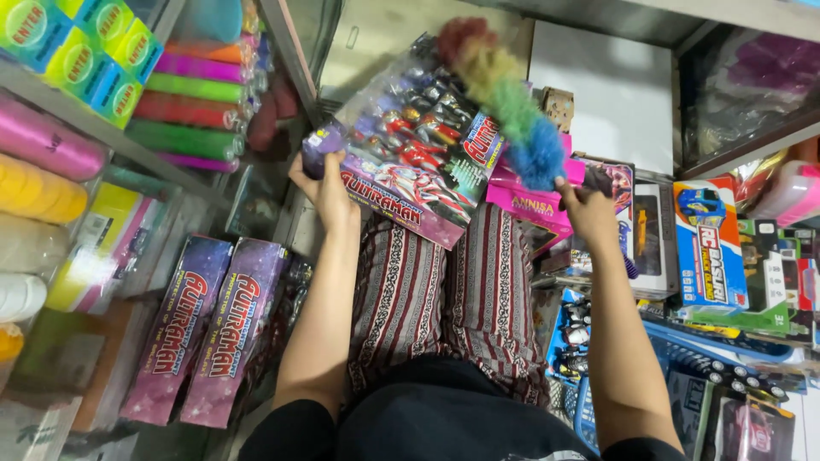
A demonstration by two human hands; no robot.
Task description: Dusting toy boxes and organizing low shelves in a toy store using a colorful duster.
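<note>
My left hand grips the near left corner of a long purple toy box with a clear window showing several red and silver action figures. The box is tilted up over my knees in striped trousers. My right hand is closed on the handle of a rainbow feather duster, whose fluffy head lies across the box's right end, blurred.
Two matching purple boxes lean on the floor at left. Shelves at left hold coloured rolls and green packets. A pink box and toy car boxes crowd the right side, with a white panel behind.
</note>
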